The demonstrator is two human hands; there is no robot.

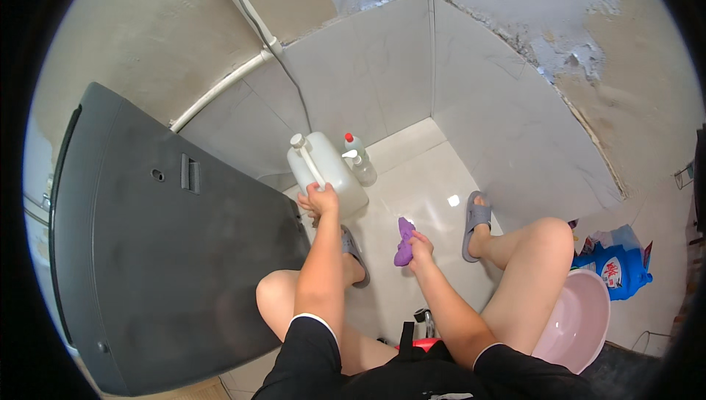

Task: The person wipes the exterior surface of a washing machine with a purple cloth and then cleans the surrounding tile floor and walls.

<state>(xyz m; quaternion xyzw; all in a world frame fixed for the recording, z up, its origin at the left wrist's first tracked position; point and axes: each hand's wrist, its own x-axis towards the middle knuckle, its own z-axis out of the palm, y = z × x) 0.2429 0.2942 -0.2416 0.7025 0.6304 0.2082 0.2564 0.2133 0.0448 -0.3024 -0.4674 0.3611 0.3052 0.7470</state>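
Note:
A big white plastic jug point(334, 172) with a screw cap stands on the tiled floor, its handle toward me. My left hand point(319, 200) is closed at the near end of that handle; some of its fingers are hidden. In my right hand point(421, 247), held over the floor to the right of the jug, is a bunched purple cloth point(404, 242). Just beyond the jug stand a clear pump bottle point(363, 170) and a bottle with a red cap point(353, 143).
A large dark grey appliance point(176, 245) fills the left side. Tiled walls point(507, 106) meet in the far corner. By my right knee are a pink basin point(577, 319) and a blue detergent bottle point(618, 271). My slippered feet rest on either side.

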